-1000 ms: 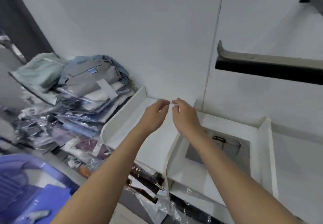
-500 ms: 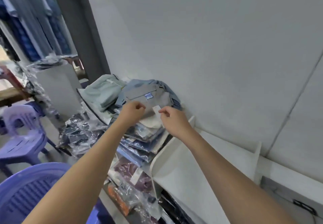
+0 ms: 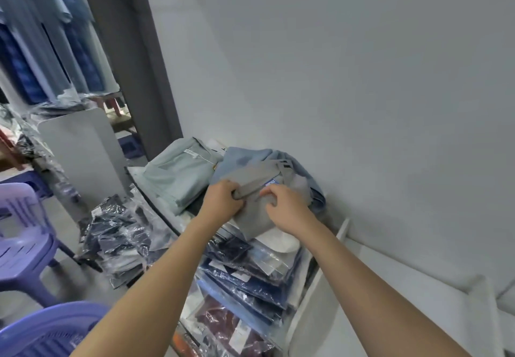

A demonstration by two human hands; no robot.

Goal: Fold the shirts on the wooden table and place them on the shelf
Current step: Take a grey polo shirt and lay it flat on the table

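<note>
A folded grey shirt [image 3: 255,217] lies on top of a tall stack of clothes against the white wall. My left hand [image 3: 223,197] grips the shirt's collar edge, fingers curled round the fabric. My right hand [image 3: 287,206] rests on the grey shirt just right of the collar, its fingers bent into the cloth near a small blue label. Under it lies a light blue shirt [image 3: 295,167], and a mint green folded shirt [image 3: 178,172] lies to the left.
Bagged dark garments [image 3: 250,275] make up the stack's lower part, and more bags [image 3: 117,234] lie on the floor. Purple plastic chairs [image 3: 19,245] stand at the left. A white shelf divider [image 3: 312,298] rises at the right. Shirts hang at top left.
The view swung left from the white shelf to the clothes stack. Both hands moved onto the grey shirt, and my left hand took hold of its collar.
</note>
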